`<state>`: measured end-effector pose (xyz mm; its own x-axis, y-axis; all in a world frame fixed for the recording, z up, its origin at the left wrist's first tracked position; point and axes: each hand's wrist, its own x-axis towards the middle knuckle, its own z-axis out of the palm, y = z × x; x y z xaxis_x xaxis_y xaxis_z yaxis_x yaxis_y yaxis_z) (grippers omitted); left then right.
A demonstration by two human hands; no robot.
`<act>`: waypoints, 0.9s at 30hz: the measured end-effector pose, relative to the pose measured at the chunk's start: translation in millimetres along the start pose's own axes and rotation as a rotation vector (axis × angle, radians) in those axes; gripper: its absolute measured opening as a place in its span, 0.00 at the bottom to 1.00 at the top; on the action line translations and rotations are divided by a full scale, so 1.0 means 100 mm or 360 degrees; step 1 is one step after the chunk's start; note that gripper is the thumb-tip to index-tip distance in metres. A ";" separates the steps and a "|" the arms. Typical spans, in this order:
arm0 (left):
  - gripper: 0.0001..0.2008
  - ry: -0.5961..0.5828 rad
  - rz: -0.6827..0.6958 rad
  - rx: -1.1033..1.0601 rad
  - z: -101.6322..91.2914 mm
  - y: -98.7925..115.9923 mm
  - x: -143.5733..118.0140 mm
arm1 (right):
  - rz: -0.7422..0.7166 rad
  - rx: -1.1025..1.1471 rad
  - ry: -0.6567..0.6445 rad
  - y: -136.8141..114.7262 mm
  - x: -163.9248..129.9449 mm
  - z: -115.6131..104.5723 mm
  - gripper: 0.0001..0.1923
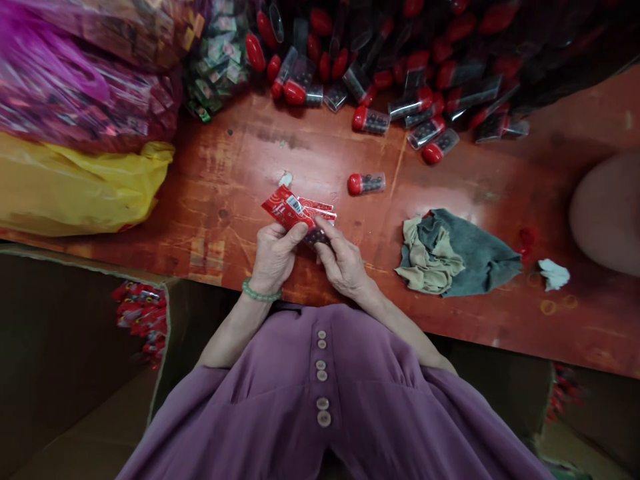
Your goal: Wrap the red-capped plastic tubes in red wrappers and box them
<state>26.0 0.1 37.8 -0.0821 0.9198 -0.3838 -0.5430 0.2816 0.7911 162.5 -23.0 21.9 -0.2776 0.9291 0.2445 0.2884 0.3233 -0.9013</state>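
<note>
My left hand [276, 257], with a green bead bracelet at the wrist, pinches a red printed packet [284, 207] with a white barcode label on it. My right hand [345, 263] is closed at the packet's lower right end, where a dark, dotted part shows between the fingers. Just past the fingertips are the red and white edges of more flat packets [320, 205], partly covered by the one in hand. Beyond them on the table lies a clear tube with a red rounded cap [367, 183] and dark little balls inside.
A heap of similar red-capped tubes [370, 120] covers the far side. Filled plastic bags [75, 187] stand at the left. A grey-green cloth [450, 257] lies right of my hands, with white scrap [554, 274] and a pale round object [610, 213] beyond. An open cardboard box [167, 333] sits below left.
</note>
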 end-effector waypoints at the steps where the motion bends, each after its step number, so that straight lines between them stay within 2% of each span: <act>1: 0.17 -0.0029 -0.0016 0.0010 0.00 0.01 0.00 | 0.0090 0.0085 -0.0019 0.00 0.00 0.00 0.23; 3: 0.17 -0.0099 -0.0033 0.0026 0.01 0.02 -0.01 | 0.0248 0.0275 -0.0046 0.00 0.02 0.01 0.23; 6: 0.15 -0.0192 -0.0032 0.0041 0.01 0.03 -0.02 | 0.0354 0.0478 -0.0045 0.01 0.04 0.03 0.23; 14: 0.12 -0.0273 -0.0071 0.0262 -0.03 0.01 -0.03 | 0.0341 0.0531 -0.0101 0.12 -0.01 0.00 0.25; 17: 0.13 -0.0241 -0.0079 0.0281 -0.04 0.01 -0.03 | 0.0329 0.0534 -0.0118 0.13 -0.01 -0.02 0.23; 21: 0.17 -0.0174 -0.0073 0.0142 -0.01 0.01 -0.06 | 0.0384 0.0561 -0.0128 0.13 0.00 -0.01 0.22; 25: 0.20 -0.0059 -0.0009 0.0053 0.02 -0.06 -0.11 | 0.0392 0.0585 -0.0091 0.15 -0.03 0.03 0.22; 27: 0.20 -0.0062 -0.0019 0.0098 0.03 -0.11 -0.13 | 0.0380 0.0595 -0.0057 0.16 -0.04 0.06 0.23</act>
<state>35.2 -14.3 35.2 -0.0428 0.9258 -0.3756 -0.4910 0.3079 0.8149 162.3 -22.7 4.4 -0.2768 0.9609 0.0073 -0.0011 0.0073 -1.0000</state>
